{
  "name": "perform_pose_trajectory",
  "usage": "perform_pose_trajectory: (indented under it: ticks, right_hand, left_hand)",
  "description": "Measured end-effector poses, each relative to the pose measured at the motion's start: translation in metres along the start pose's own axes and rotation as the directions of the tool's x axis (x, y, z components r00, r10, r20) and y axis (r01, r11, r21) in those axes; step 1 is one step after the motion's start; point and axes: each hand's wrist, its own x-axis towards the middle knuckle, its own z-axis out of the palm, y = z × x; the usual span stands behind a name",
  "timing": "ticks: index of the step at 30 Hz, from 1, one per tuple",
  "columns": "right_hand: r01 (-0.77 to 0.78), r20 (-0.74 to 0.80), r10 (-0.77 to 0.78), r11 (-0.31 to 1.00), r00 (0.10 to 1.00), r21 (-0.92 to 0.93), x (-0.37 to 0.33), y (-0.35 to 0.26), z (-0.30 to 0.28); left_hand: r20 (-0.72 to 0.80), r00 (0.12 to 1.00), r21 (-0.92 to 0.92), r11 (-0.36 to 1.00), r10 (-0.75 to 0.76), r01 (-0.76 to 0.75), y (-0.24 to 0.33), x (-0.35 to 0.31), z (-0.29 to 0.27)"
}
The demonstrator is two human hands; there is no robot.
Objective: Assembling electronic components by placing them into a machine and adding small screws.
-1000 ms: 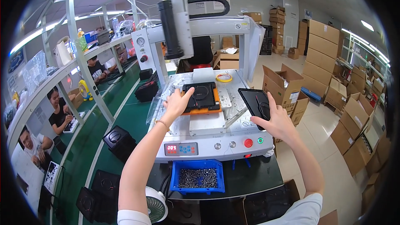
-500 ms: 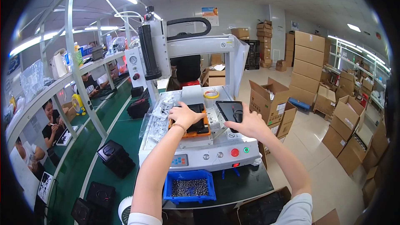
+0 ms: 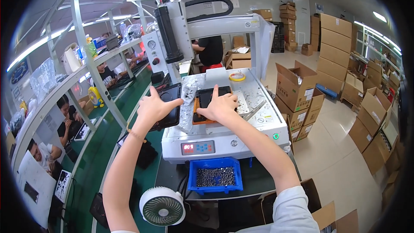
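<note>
Our left hand [image 3: 156, 107], grip stretched wide, holds a black rectangular plastic panel [image 3: 174, 117], apparently keeping it clear of the orange rectangular fixture [image 3: 199, 119]; our right hand [image 3: 221, 106] spreads over another black panel [image 3: 205, 98] there, likely steadying it; whether clasped, we cannot tell.

The right grip [image 3: 221, 106] partly hides the black panel [image 3: 204, 98] beneath it.

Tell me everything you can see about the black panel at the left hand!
The black panel is flat and roughly rectangular, with a rim along its edge; it looks like plastic. It is slightly tilted, at the left side of the white machine. The left hand holds it, thumb stretched across its right edge, and covers much of it. Its underside is hidden, so I can't tell what's touching it below.
</note>
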Motion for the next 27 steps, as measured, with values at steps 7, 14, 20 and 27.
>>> perform_pose_trajectory:
  ticks: [7,14,20,27]
  right_hand:
    - [-0.082,0.053,0.086,0.994,0.995,-0.076,0.02,-0.022,0.013]
    - [-0.101,-0.01,0.102,0.994,0.995,0.027,0.031,-0.016,0.007]
    - [0.535,-0.638,-0.263,0.798,0.723,0.278,-0.016,0.111,0.006]
    - [0.372,-0.654,-0.203,0.919,0.729,0.13,-0.106,0.21,0.053]
  left_hand:
    - [0.037,0.999,0.029,0.999,-0.018,0.017,-0.056,-0.042,-0.012]
    - [0.147,0.989,-0.048,0.998,-0.032,0.04,-0.058,-0.068,-0.014]
    - [0.102,0.988,-0.101,0.99,0.112,-0.102,-0.077,-0.09,-0.003]
    - [0.142,0.966,-0.145,0.97,0.216,-0.195,-0.064,-0.105,-0.003]
